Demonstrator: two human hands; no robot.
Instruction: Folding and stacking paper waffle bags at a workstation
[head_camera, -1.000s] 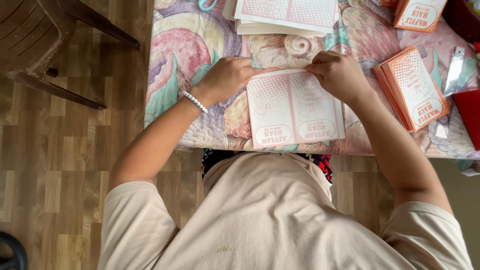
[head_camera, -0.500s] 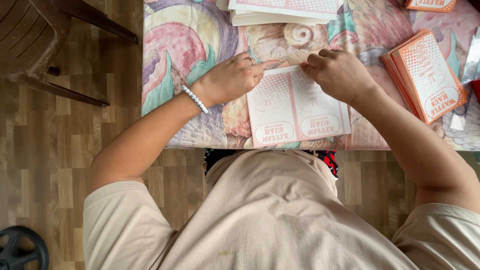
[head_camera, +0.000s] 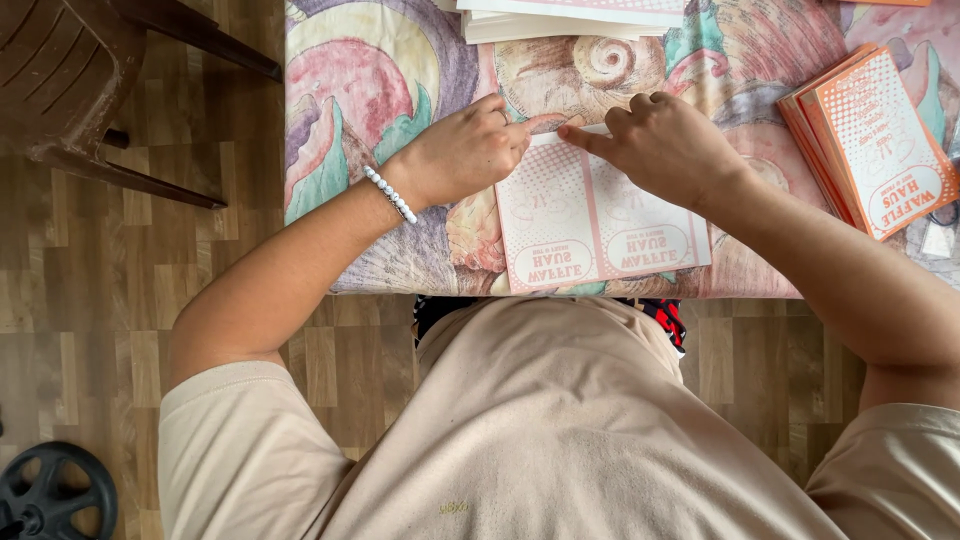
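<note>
A flat white-and-pink printed cardboard sheet (head_camera: 590, 225) lies near the front edge of a table covered with a shell-patterned cloth (head_camera: 370, 90). My left hand (head_camera: 462, 152), with a white bead bracelet on its wrist, presses its fingertips on the sheet's upper left corner. My right hand (head_camera: 665, 148) rests on the sheet's upper right part, its index finger pointing left along the top edge. The two index fingertips nearly meet at the top middle of the sheet. The sheet's top edge is partly hidden under my fingers.
A stack of orange printed flat sheets (head_camera: 870, 140) lies at the right. Another stack of white sheets (head_camera: 570, 15) lies at the table's far edge. A brown plastic chair (head_camera: 90, 90) stands at the left on wooden flooring. A black weight plate (head_camera: 55, 490) lies bottom left.
Both hands have shifted closer together along the sheet's top edge, and the index fingertips now almost touch. The camera view has drifted slightly toward the table.
</note>
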